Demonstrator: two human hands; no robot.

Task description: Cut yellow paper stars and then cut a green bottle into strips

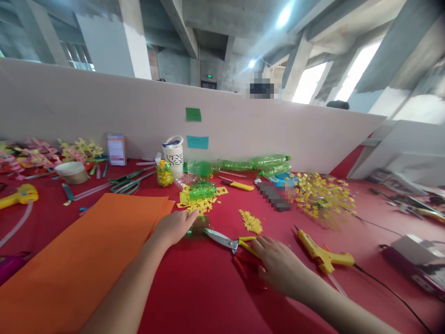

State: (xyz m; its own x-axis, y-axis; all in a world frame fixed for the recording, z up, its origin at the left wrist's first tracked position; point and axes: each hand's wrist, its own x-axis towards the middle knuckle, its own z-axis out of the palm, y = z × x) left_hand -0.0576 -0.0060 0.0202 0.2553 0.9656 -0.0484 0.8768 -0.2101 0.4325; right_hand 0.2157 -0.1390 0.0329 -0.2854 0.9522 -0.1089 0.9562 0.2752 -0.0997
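Observation:
My left hand (pixel 175 226) is closed on the edge of a clear green plastic piece (pixel 200 225) above the red table (pixel 181 297). My right hand (pixel 274 260) has its fingers at the yellow handles of the scissors (pixel 225 241). The scissors' blades point left, at the plastic piece. Behind the left hand, a cut green bottle part (pixel 202 190) lies on scattered yellow paper scraps (pixel 194 205). A small pile of yellow stars (pixel 251 221) sits beyond the right hand.
Orange sheets (pixel 93 236) lie at left. A yellow glue gun (pixel 323 253) with a cord rests at right, near a cluster of yellow stars (pixel 323 195). At the back stand a white cup (pixel 173 158), green bottles (pixel 271 162) and a phone (pixel 116 149).

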